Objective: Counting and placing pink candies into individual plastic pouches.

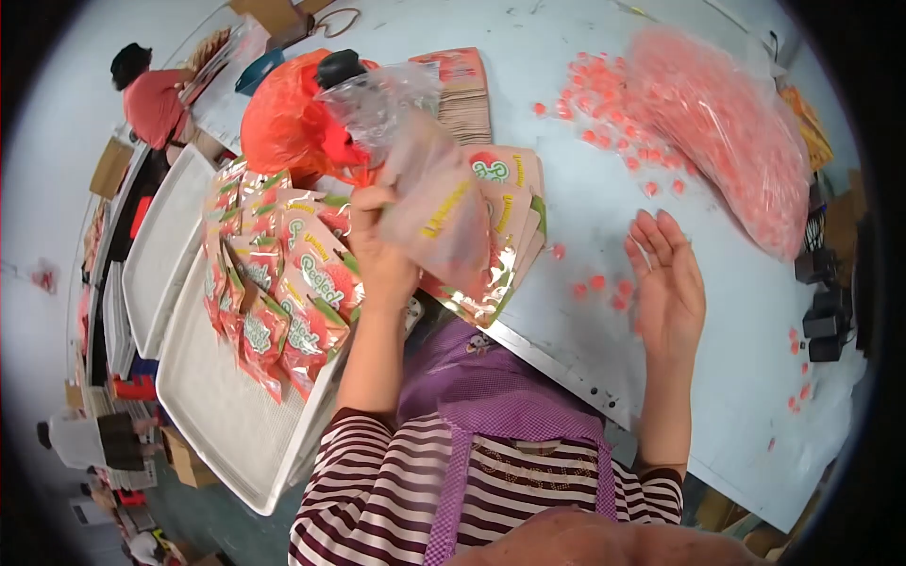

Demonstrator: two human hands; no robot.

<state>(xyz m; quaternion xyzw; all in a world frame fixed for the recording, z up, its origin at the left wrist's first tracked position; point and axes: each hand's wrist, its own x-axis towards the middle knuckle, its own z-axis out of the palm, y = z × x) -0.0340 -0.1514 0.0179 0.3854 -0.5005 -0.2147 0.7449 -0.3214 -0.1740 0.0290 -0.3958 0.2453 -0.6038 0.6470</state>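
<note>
**Pouch lifted in the left hand, right hand open by the loose sweets**

I take the pale table as my landmark. My left hand is raised over its near left edge, fingers closed around a printed pouch held upright. It looks blurred, so I cannot tell whether its mouth is open; I judge it is held high to keep it free of the stack below. That stack of flat pouches lies fanned on the table just behind the hand, within easy reach.

My right hand hovers over the table's near right part, palm up, fingers spread, holding nothing. A few small pink sweets lie scattered just to its left, and many more spill from the large clear bag of pink sweets at the table's far right.

Off the table's left edge sits a white tray, with filled pouches laid overlapping across its far end. An orange plastic bag rests at the table's far left, with a crumpled clear bag against it. Beyond the table's far left corner another person in a red top is at work.
</note>
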